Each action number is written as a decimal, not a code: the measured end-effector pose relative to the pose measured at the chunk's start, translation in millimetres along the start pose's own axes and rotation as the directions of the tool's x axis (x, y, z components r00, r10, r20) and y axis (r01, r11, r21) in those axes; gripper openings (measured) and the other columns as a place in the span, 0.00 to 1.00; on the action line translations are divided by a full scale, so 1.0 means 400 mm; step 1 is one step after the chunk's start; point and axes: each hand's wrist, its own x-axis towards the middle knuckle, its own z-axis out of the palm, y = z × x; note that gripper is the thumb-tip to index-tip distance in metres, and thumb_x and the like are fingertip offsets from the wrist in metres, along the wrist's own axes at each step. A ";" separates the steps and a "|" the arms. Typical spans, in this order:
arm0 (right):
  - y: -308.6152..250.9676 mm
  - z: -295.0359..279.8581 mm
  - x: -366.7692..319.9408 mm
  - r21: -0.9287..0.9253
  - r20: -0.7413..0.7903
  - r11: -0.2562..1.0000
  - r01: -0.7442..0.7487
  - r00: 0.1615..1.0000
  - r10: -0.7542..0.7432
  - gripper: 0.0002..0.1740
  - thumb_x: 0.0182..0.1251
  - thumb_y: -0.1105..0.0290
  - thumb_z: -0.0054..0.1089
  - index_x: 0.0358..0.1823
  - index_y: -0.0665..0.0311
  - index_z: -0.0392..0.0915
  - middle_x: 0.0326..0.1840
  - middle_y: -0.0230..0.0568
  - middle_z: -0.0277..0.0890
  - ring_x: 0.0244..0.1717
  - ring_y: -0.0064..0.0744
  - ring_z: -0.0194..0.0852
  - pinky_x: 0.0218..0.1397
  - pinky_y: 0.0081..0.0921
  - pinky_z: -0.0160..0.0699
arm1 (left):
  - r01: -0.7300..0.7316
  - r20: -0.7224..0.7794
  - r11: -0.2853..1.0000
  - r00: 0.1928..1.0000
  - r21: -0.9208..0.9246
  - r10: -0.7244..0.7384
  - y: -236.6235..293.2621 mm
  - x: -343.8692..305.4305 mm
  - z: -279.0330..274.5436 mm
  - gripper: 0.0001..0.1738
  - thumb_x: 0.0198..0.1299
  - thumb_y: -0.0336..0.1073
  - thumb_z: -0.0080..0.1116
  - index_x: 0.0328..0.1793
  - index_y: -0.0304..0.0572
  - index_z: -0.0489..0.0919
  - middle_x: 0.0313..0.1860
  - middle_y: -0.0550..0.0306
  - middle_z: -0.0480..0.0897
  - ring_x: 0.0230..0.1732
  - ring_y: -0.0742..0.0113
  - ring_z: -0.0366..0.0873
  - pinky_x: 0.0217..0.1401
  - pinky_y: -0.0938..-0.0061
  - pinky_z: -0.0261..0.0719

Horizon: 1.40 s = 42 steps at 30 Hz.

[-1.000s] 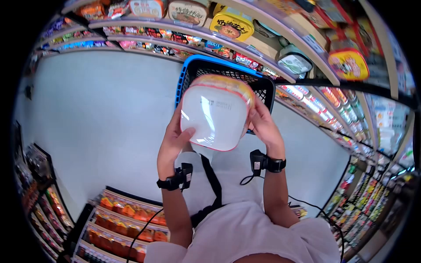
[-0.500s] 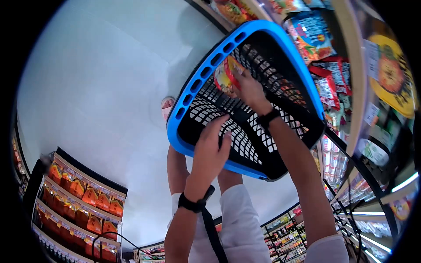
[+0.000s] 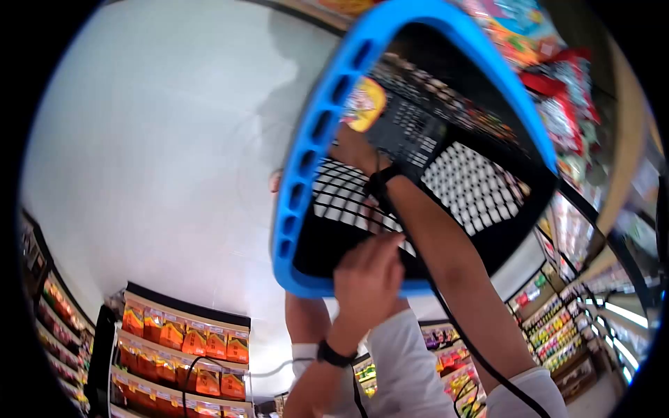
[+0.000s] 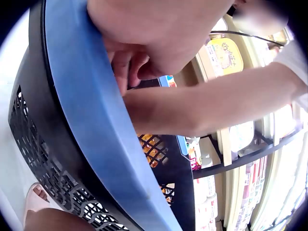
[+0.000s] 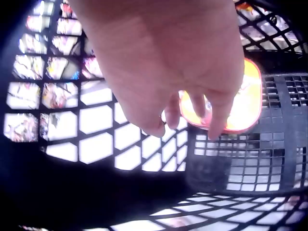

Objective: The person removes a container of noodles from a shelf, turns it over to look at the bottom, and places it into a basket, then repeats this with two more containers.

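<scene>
A black mesh shopping basket (image 3: 293, 198) with a blue rim stands tilted in the head view. Down inside it lies a rounded-square food pack with a yellow and red lid (image 3: 367, 106). My right hand (image 3: 354, 150) reaches deep into the basket beside that pack. In the right wrist view its fingers hang loosely apart over the pack's lid (image 5: 248, 108), not wrapped round it. At the basket's near rim is my left hand (image 3: 367, 279), blurred, its fingers loosely bent. The left wrist view shows those fingers just behind the blue rim (image 4: 96, 115), holding nothing visible.
Shelves with bagged snacks (image 3: 561, 111) run along the right, close to the basket. A rack of orange packs (image 3: 185, 338) stands at lower left. Pale floor (image 3: 174, 139) stretches on the left. A dark cable (image 3: 446, 306) runs along my right arm.
The pack moved from both hands at chest height down into the basket. My right hand reached lower with it and its fingers loosened. My left hand drew back to the near rim.
</scene>
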 end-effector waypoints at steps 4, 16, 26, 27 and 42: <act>-0.331 -0.337 -0.149 0.203 0.065 0.928 -0.311 0.950 0.304 0.11 0.65 0.65 0.53 0.32 0.67 0.71 0.27 0.43 0.74 0.29 0.36 0.71 0.34 0.32 0.71 | -0.037 -0.063 0.952 0.998 -0.304 0.019 0.083 -0.030 -0.027 0.15 0.53 0.16 0.44 0.42 0.35 0.79 0.36 0.46 0.81 0.36 0.52 0.79 0.40 0.70 0.76; -1.013 -1.308 -0.657 -0.072 -0.995 0.994 -0.085 -0.061 -0.077 0.18 0.64 0.76 0.57 0.54 0.67 0.66 0.53 0.42 0.66 0.46 0.26 0.66 0.50 0.22 0.68 | -0.190 -0.108 0.906 0.981 -0.378 0.161 0.696 -0.265 -0.202 0.13 0.63 0.21 0.40 0.45 0.33 0.78 0.27 0.56 0.77 0.31 0.72 0.74 0.35 0.80 0.73; -0.926 -1.666 -0.765 -0.206 -0.966 0.707 -0.676 0.027 -0.256 0.48 0.40 0.36 0.68 0.60 0.60 0.68 0.65 0.64 0.53 0.67 0.75 0.44 0.68 0.66 0.39 | -0.342 -0.173 0.876 0.938 -0.341 0.299 0.911 -0.433 -0.176 0.12 0.67 0.26 0.40 0.47 0.34 0.77 0.30 0.59 0.77 0.32 0.76 0.73 0.31 0.83 0.71; -0.928 -1.667 -0.759 -0.163 -0.979 0.710 -0.685 0.020 -0.205 0.48 0.40 0.37 0.69 0.60 0.59 0.68 0.65 0.64 0.52 0.66 0.76 0.44 0.68 0.67 0.39 | -0.317 -0.181 0.875 0.946 -0.367 0.267 0.929 -0.447 -0.165 0.12 0.68 0.27 0.40 0.46 0.33 0.77 0.30 0.59 0.77 0.33 0.75 0.73 0.36 0.82 0.71; -0.967 -1.679 -0.784 0.015 -0.982 0.921 -0.390 -0.178 -0.059 0.46 0.34 0.44 0.76 0.54 0.60 0.69 0.62 0.53 0.55 0.65 0.56 0.48 0.64 0.52 0.52 | -0.478 -0.087 0.797 0.872 -0.369 0.482 1.048 -0.380 -0.045 0.12 0.69 0.26 0.39 0.48 0.32 0.76 0.33 0.57 0.78 0.37 0.73 0.75 0.46 0.79 0.73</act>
